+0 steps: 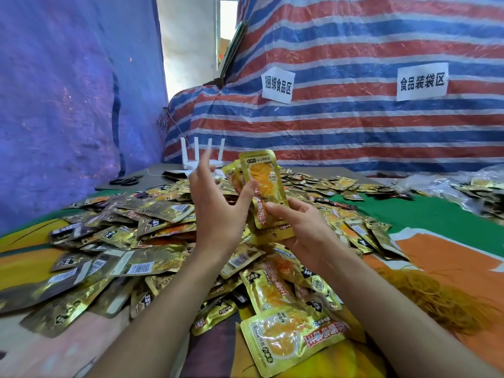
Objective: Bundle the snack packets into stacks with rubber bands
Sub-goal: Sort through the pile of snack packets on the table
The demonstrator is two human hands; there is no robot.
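Observation:
My right hand point(302, 230) grips the lower end of a small stack of gold snack packets point(263, 184), held upright above the pile. My left hand point(218, 205) is raised just left of the stack with fingers spread and straight; its thumb touches the front packet's left edge. A big heap of loose gold packets point(141, 236) covers the table below and around both hands. A mound of orange rubber bands point(436, 298) lies at the right, beside my right forearm.
A white router with antennas point(201, 154) stands at the back of the table, with black scissors point(125, 181) to its left. More packets and clear plastic bags point(447, 186) lie far right. Striped tarp with two paper signs rises behind; a blue tarp hangs left.

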